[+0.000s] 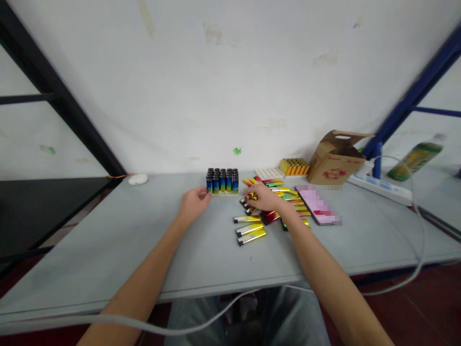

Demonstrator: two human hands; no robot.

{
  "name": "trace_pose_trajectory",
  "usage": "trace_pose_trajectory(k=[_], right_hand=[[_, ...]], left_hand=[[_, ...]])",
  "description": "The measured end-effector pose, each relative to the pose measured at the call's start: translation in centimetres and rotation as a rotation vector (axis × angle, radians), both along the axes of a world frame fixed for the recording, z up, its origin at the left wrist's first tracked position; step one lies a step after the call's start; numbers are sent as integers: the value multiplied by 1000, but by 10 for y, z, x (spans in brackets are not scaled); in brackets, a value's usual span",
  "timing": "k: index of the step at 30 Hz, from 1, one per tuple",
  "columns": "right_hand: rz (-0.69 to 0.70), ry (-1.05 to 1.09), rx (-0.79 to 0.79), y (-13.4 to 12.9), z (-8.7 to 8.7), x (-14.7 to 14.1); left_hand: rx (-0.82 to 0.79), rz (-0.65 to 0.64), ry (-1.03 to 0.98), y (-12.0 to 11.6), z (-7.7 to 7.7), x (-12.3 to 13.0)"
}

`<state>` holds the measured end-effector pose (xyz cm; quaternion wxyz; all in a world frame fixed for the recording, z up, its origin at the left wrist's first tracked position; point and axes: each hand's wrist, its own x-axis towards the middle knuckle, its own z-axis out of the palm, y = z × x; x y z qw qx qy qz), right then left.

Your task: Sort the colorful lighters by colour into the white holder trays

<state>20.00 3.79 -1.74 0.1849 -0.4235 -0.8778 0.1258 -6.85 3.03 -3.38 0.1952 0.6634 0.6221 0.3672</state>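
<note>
A block of blue-to-yellow cylinders with black tops (222, 180) stands upright in a low white tray (226, 194). At the tray's front left corner is my left hand (194, 204), thumb and fingers closed on its edge. My right hand (264, 197) reaches over a pile of loose lighters (296, 203) with its fingers curled round a yellow and black lighter (253, 196); the fingers partly hide it. Nearer to me, several yellow lighters with silver and black ends (252, 236) lie side by side. Red and green ones are mixed into the pile.
Behind the pile are a white tray with holes (268, 173) and a block of orange-yellow cylinders (294, 166). An open cardboard box (333, 161), a phone (317, 204) and a power strip (383, 188) are on the right. A white case (138, 179) lies at left. A pale cable (419, 259) loops across the front.
</note>
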Motion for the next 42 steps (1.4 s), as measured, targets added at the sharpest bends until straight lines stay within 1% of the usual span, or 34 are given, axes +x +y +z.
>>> trace_pose_trajectory(k=[3,6,9,11,17,20,23,25,28,31,34,37,39,42], right_hand=[[20,-33,61,0,-2,-3],[-3,-26,71,-2,-3,-7],[-25,40,40,-4,-3,-11],[-14,93,4,-5,-4,-13],[90,178,-61,-1,-11,-17],[80,309,-32,-2,-12,-20],[22,540,-3,-5,-8,-24],[-1,741,-62,-7,-5,-28],[-50,973,-242,-7,-1,-32],[-145,1063,-383,-7,4,-32],[-197,1121,-500,-9,8,-32],[-182,1139,-579,-12,9,-34],[-128,1159,-636,-13,9,-35],[-39,1189,-761,-16,9,-35]], left_hand=[[4,-5,10,0,-1,0],[-1,0,15,0,-1,0],[0,13,27,-2,1,1],[-2,27,39,-2,3,1],[-28,55,22,-3,7,3],[-29,52,14,-4,7,2],[-34,58,13,-4,8,3],[-33,55,13,-4,9,3],[-16,52,23,-5,8,5],[8,46,54,-5,7,5],[31,36,81,-6,6,4],[40,38,109,-7,7,4],[36,38,128,-8,7,5],[41,17,162,-9,6,7]])
